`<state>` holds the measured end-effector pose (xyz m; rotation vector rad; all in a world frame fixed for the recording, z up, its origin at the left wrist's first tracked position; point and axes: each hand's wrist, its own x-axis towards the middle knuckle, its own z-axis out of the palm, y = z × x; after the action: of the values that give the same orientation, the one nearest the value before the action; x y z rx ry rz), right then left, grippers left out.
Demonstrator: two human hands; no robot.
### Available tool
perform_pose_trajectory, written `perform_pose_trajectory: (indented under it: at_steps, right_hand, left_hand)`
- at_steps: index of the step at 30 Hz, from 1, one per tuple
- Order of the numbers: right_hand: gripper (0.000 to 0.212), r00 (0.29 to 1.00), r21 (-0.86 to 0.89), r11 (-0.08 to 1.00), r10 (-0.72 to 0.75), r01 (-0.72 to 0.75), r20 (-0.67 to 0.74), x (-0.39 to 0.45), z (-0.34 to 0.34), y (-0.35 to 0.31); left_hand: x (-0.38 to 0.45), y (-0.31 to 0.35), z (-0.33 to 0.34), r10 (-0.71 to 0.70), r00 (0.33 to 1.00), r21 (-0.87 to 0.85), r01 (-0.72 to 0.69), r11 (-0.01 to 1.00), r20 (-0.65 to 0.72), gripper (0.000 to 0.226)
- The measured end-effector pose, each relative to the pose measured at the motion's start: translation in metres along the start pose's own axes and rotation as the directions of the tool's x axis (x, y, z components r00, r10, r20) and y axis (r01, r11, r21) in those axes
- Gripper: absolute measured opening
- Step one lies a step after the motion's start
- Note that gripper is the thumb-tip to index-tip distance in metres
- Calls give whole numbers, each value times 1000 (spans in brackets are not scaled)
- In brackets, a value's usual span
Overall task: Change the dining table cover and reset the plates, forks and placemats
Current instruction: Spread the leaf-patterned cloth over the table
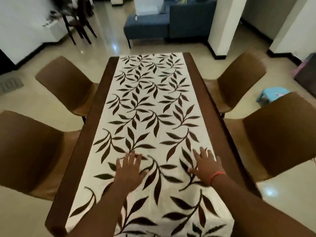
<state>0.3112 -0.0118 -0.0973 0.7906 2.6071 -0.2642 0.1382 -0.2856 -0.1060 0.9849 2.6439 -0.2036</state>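
Observation:
A cream table cover (150, 103) with dark brown leaf prints lies lengthwise down the middle of the dark wooden dining table (95, 117). Bare wood shows along both long sides. My left hand (130, 170) rests flat on the cover near the front, fingers spread. Flat on the cover to the right lies my right hand (206, 166), also with fingers spread; a coral band circles its wrist. Neither hand holds anything. No plates, forks or placemats are in view.
Two brown chairs stand on the left (66, 84) and two on the right (280, 132) of the table. A small blue stool (271, 94) sits on the floor at right. A blue sofa (153, 26) and a dark chair (80, 23) stand farther back.

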Motion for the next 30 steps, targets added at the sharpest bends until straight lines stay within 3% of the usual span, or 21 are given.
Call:
perform_pose_trajectory:
  at_steps: [6,11,15,20,27,30]
  right_hand:
    - [90,994,0,994,-105,105,-1,34,-31,74]
    - [89,982,-29,984,-173,175,70,58,-41,125]
    - [89,976,-35,977,-207,210,73,75,-44,135]
    - [90,971,-29,971,-235,237,53,79,-38,134]
    - [90,936,-72,934,-346,350,68,96,-52,147]
    - [90,884,-104,878,-461,467,76,108,-60,157]
  left_hand:
    - [29,98,-5,-66,997,-14,65,998,-48,75]
    - [37,171,-4,-116,993,-60,117,991,12,80]
    - [39,194,1,-203,976,-88,210,974,85,79]
    - [43,209,-1,-197,971,-184,220,958,134,80]
    - [49,242,-16,-261,962,-243,271,931,76,79]
    - [45,263,-18,-370,927,-259,374,891,65,82]
